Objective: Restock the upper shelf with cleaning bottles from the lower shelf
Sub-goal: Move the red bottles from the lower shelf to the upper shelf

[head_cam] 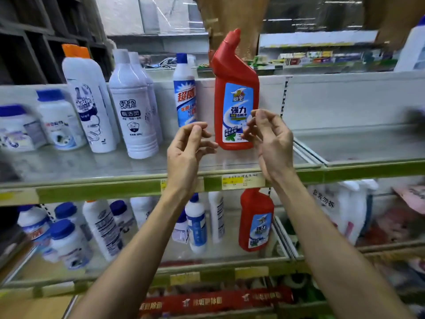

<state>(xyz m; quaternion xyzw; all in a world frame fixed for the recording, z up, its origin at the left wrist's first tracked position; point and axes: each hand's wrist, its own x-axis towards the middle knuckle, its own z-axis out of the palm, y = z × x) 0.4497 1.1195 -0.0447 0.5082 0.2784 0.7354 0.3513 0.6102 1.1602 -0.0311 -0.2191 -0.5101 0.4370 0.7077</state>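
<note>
The red bottle [234, 93] stands upright on the upper shelf [92, 164], just beside a blue-capped bottle [185, 93], with its label to the front. The left hand [190, 148] hovers near its base, apart from it, with fingers loosely curled and holding nothing. The right hand [269, 143] is also loose and grips nothing — its fingertips lie in front of the lower label, and I cannot tell whether they touch it. I judge the step in hand to be the placing of this bottle. To do it well, both hands should draw back straight toward the person, not sideways, because the bottle is tall with a bent neck and may tip against its neighbour. Another red bottle [255, 222] waits on the lower shelf [207, 269] — probably the next one to bring up.
</note>
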